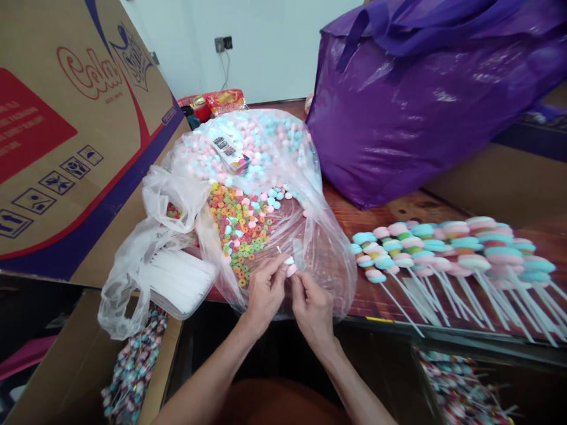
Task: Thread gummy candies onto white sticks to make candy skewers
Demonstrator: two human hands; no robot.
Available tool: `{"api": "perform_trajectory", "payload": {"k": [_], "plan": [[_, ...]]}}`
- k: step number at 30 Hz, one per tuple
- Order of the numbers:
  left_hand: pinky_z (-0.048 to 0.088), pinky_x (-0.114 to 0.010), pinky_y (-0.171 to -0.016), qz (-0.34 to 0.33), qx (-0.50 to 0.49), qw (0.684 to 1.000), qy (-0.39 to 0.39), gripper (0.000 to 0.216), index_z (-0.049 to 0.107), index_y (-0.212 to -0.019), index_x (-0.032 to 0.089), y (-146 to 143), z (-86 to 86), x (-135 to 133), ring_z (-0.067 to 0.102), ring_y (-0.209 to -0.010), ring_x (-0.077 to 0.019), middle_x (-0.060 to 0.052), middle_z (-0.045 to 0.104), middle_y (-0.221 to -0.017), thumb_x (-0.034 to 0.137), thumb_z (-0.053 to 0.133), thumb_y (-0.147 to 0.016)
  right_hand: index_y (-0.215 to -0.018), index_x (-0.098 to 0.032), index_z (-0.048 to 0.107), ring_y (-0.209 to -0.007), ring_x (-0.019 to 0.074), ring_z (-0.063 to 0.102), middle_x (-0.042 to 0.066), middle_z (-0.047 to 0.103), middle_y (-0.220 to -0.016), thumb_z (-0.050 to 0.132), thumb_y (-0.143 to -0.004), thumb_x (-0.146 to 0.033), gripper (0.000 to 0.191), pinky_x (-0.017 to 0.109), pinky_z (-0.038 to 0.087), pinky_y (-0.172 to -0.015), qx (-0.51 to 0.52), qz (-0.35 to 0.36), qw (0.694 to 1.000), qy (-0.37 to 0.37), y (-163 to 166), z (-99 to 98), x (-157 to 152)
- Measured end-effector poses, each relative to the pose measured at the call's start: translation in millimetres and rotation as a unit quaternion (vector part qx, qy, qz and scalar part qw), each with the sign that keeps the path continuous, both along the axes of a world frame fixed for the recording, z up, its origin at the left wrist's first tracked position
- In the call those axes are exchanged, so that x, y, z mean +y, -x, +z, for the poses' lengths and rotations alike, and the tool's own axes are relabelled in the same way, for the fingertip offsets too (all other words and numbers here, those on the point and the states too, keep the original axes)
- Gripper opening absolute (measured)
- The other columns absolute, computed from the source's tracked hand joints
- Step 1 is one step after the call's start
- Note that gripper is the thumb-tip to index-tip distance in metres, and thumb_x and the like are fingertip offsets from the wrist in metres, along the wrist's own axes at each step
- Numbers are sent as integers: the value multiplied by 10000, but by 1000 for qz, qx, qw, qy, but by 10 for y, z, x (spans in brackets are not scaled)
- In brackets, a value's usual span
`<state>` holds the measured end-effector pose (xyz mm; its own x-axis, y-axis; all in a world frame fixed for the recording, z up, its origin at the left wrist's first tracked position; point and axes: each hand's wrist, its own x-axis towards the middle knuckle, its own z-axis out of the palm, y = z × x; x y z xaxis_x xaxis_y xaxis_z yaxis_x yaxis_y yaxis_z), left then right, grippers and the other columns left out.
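Over the front edge of the clear plastic bag, my left hand [268, 289] pinches pink and white marshmallow candies [290, 269]. The tip of a thin white stick [279, 251] pokes out above them. My right hand [312, 302] is closed just below the candies, in line with the stick; its fingers hide the lower part. Left of my hands lie small ring-shaped candies [248, 236] in green, orange, yellow and red. Behind them, pink and blue marshmallows [279, 141] fill the clear bag. Finished candy skewers [460, 245] on white sticks lie in a pile at the right.
A tub of white sticks [177, 280] stands at the left beside a crumpled plastic bag [128, 277]. A large carton [88, 136] rises behind it. A purple bag [411, 112] stands at the back right. Below the table edge, boxes hold wrapped candies [135, 366].
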<state>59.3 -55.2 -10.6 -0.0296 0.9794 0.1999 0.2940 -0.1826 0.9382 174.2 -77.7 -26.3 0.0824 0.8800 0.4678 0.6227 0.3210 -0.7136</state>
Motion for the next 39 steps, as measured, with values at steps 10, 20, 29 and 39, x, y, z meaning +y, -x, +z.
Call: {"api": "perform_trajectory", "payload": {"k": [10,20,29,39], "plan": [[505,-356,-985,74,181,980,-37,339,685,-1213,230,247,96,492,646,-1095,-211,-89,685,-1184,157,517,-929,-835,-160,631,-455,90,495,-42,539,-579,466,-998,-230,242,204,375,-498,41,-7,998,37,24,-32,10],[516,-314,-872,85,238,967,-25,244,702,-1050,210,377,-47,735,663,-928,-191,-56,715,-1047,112,579,-865,-899,-153,651,-482,93,543,-17,623,-633,472,-993,-200,207,202,409,-530,15,-5,1000,-1,33,-16,-6],[510,-338,-902,93,204,974,-41,247,715,-1059,193,442,-44,725,666,-962,-205,-76,727,-1043,134,541,-894,-933,-159,664,-510,106,579,6,674,-680,469,-993,-210,210,214,440,-553,0,0,1000,-5,30,0,-13],[495,-311,-851,16,385,923,-13,277,720,-1053,215,403,103,622,624,-939,-202,-90,620,-1090,156,480,-929,-913,-163,658,-523,109,579,2,661,-677,460,-999,-209,221,215,435,-560,1,7,1000,-7,35,2,-7]]}}
